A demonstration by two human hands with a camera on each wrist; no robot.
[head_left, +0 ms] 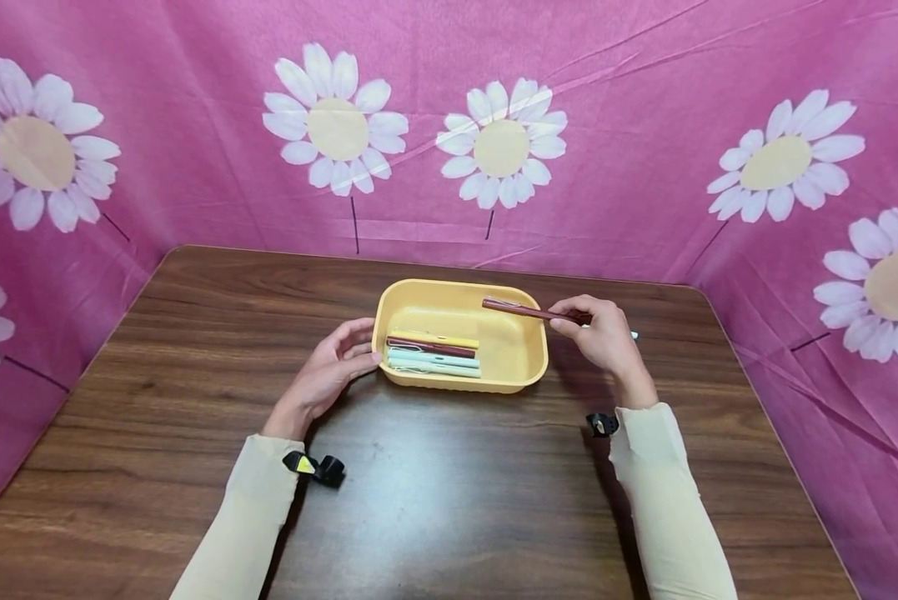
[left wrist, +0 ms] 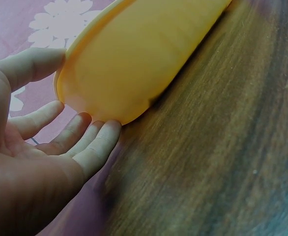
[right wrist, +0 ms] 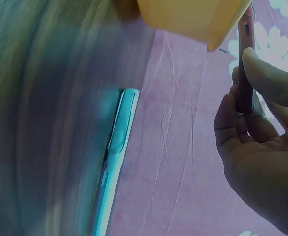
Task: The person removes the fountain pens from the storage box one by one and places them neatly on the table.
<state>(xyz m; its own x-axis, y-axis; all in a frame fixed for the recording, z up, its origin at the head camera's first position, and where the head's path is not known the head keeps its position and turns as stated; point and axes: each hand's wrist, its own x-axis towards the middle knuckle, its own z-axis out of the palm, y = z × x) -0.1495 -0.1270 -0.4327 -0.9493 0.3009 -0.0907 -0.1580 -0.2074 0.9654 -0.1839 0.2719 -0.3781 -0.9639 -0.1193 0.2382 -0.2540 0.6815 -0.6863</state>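
A yellow plastic box (head_left: 509, 358) stands at mid-table. Several pens lie side by side in its left half: a yellow pen (head_left: 452, 340), a dark red pen (head_left: 452, 352) and pale blue and mint pens (head_left: 433, 362). At the box's left end, my left hand (head_left: 338, 365) touches the outer wall with spread fingertips (left wrist: 107, 135), its thumb at the rim. My right hand (head_left: 599, 333) pinches another dark red pen (head_left: 512, 308) between thumb and fingers, the pen's clip end reaching over the box's right side. A teal pen (right wrist: 115, 147) lies on the table beside that hand, mostly hidden in the head view.
The dark wood-grain table (head_left: 433, 508) ends at the back and sides against a pink cloth (head_left: 418, 225) printed with white daisies. Black straps with small devices (head_left: 321, 468) sit on both sleeved wrists.
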